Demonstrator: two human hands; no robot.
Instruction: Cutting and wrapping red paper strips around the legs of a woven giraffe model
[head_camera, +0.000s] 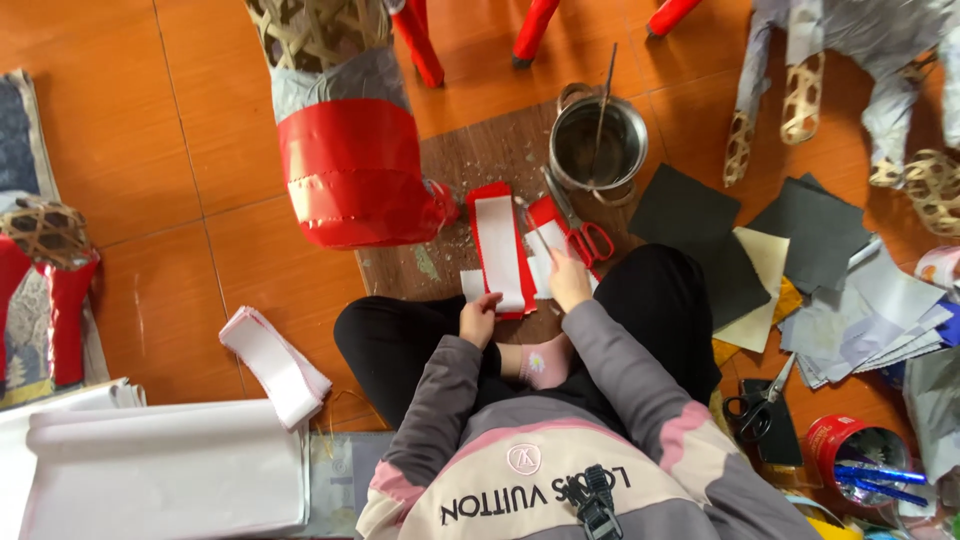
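I sit cross-legged on the floor. My left hand (478, 320) rests on the near end of a long white paper strip (497, 248) that lies on a red sheet (486, 196) on a brown board (470, 160). My right hand (570, 279) holds a smaller white paper piece (544, 238) over a second red piece (543, 210). Red-handled scissors (582, 232) lie just right of that hand. A metal pot (598, 143) with a stick in it stands beyond.
A large bamboo frame covered in red and grey paper (345, 150) lies to the left. A stack of white strips (275, 362) and white sheets (160, 465) lie near left. Black, grey and yellow paper sheets (800, 260), black scissors (757, 405) and a red can (850, 450) lie right.
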